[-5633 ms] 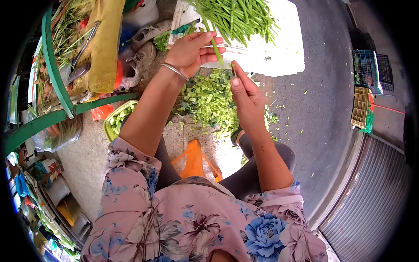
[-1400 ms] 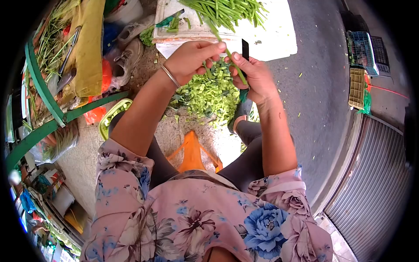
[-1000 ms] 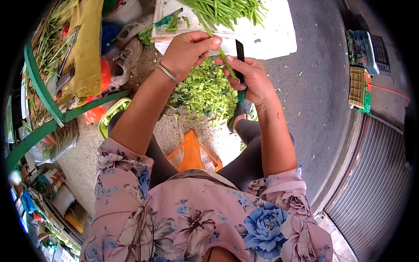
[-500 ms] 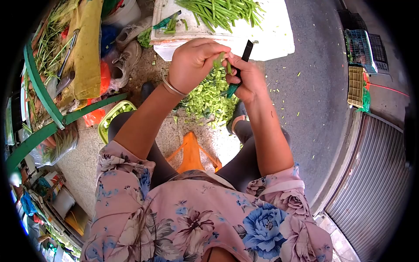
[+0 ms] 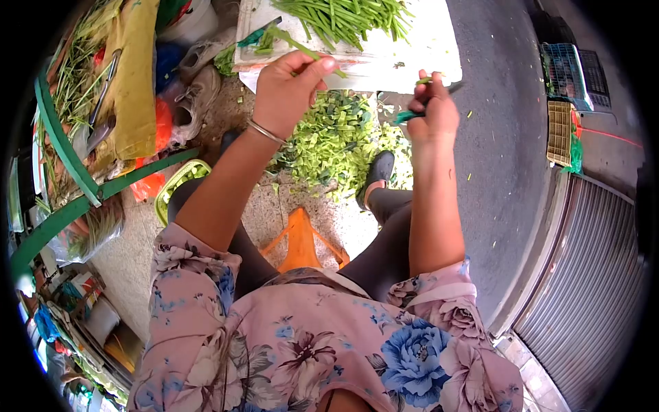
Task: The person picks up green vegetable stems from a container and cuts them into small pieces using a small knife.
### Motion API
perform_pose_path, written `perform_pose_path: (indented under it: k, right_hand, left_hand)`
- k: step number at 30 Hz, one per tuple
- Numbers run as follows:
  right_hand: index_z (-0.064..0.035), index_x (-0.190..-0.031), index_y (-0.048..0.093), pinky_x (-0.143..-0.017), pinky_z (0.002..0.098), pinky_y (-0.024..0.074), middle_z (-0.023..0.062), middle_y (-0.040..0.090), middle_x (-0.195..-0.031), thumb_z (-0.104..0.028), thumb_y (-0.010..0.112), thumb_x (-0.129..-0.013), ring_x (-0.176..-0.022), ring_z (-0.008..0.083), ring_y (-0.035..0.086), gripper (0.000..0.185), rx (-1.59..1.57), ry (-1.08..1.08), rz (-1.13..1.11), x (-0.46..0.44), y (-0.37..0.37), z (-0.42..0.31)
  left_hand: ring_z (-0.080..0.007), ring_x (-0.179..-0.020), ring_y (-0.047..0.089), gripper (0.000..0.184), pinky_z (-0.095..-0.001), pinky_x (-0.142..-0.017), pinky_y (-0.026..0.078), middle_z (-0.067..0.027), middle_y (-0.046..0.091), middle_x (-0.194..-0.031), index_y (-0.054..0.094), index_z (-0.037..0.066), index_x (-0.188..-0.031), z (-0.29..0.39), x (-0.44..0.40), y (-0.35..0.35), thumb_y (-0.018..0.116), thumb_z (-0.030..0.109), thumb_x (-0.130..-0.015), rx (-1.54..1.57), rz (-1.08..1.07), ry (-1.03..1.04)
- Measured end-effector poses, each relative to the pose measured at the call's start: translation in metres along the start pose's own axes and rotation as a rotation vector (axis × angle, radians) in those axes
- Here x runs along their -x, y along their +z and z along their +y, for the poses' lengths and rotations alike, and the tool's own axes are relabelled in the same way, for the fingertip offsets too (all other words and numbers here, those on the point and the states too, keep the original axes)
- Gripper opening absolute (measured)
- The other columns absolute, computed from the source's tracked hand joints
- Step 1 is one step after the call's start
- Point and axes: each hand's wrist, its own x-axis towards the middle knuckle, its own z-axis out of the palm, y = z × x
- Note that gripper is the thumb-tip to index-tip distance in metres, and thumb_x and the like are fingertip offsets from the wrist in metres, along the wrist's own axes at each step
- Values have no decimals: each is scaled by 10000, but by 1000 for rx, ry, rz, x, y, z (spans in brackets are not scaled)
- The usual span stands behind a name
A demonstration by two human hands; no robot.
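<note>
A green stalk [image 5: 300, 46] was held at upper centre by the left hand [image 5: 288, 89], pinched between thumb and bent fingers, with one end slanting up toward the white board [image 5: 439, 51] and the other reaching just past the thumb. A knife [image 5: 409, 117] was gripped in the right hand [image 5: 436, 113], upper right of centre; its green handle was seen on one side of the closed fingers and its dark blade, blurred, on the other. A short green piece [image 5: 424, 81] was seen at the right fingertips; whether it was pinched or merely touched could not be told. The two hands were set well apart.

On the white board, at the top of the frame, a bunch of stalks [image 5: 350, 19] was laid. Below it, between the forearms, a heap of cut greens [image 5: 326, 147] was spread over the ground. A green basket [image 5: 163, 206] was partly hidden by the left leg, left of centre.
</note>
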Motion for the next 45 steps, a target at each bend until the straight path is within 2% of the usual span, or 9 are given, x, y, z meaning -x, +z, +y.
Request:
perform_pose_path:
  k: [2,5,8,21,26,32,37,40,45]
  right_hand:
    - [-31,-858,531,-399,178,298,19,552,-705,-225,563,-827,-536,60,450,199,24,-109,13,5,0,-4]
    - [-59,-839,621,-439,174,313,-25,520,-658,-217,672,-745,-526,38,405,191,603,-282,-312,30,13,2]
    - [-50,-888,634,-484,178,363,-21,542,-648,-129,690,-721,-559,36,438,193,752,-505,-563,35,16,30]
    - [-21,-803,631,-491,233,386,45,555,-610,-126,668,-735,-538,78,468,131,947,-488,-612,43,17,32]
    - [-17,-780,624,-520,241,401,63,565,-640,-92,641,-749,-564,93,483,83,940,-631,-748,45,16,31]
    - [-11,-798,631,-596,212,434,23,619,-762,-85,602,-787,-643,78,515,80,745,-484,-339,16,7,10]
    - [7,-792,636,-594,228,440,78,618,-717,-126,635,-765,-650,108,543,136,455,-682,52,-19,-16,-27]
    - [-20,-758,644,-489,209,378,10,549,-602,-212,684,-723,-526,78,454,199,1021,-398,-8,-1,-12,-29]
    - [-63,-782,637,-466,181,324,-25,523,-588,-220,673,-741,-502,40,417,167,682,-8,-516,42,16,28]
  left_hand:
    - [-39,-563,447,170,-165,-480,351,11,534,-656,612,44,-807,-3,-5,-6,623,213,-791,208,-50,-207]
    - [-42,-589,449,184,-167,-480,347,17,528,-672,597,42,-814,-11,-9,-7,613,225,-800,346,-61,-261]
    - [-36,-605,451,187,-165,-481,338,27,524,-680,595,46,-798,-7,-7,-5,613,232,-800,299,-95,-255]
    - [-20,-579,437,202,-168,-459,317,50,504,-648,616,44,-841,-14,-10,-11,624,239,-790,171,-167,-274]
    - [-19,-586,439,240,-161,-461,317,50,516,-681,617,34,-908,-8,-9,-18,630,238,-782,97,-363,-326]
    - [-18,-616,440,292,-159,-486,329,38,541,-754,602,21,-971,-4,-7,-23,626,245,-785,119,-492,-411]
    - [-16,-641,442,286,-163,-503,339,24,567,-797,583,12,-1016,-9,-12,-34,600,206,-806,199,-372,-353]
    - [-19,-651,444,271,-163,-514,343,16,575,-823,576,15,-1032,-7,-14,-34,585,180,-817,242,-330,-326]
    - [-17,-656,447,260,-162,-526,345,16,575,-834,581,25,-1023,-13,-13,-25,593,177,-813,292,-267,-317]
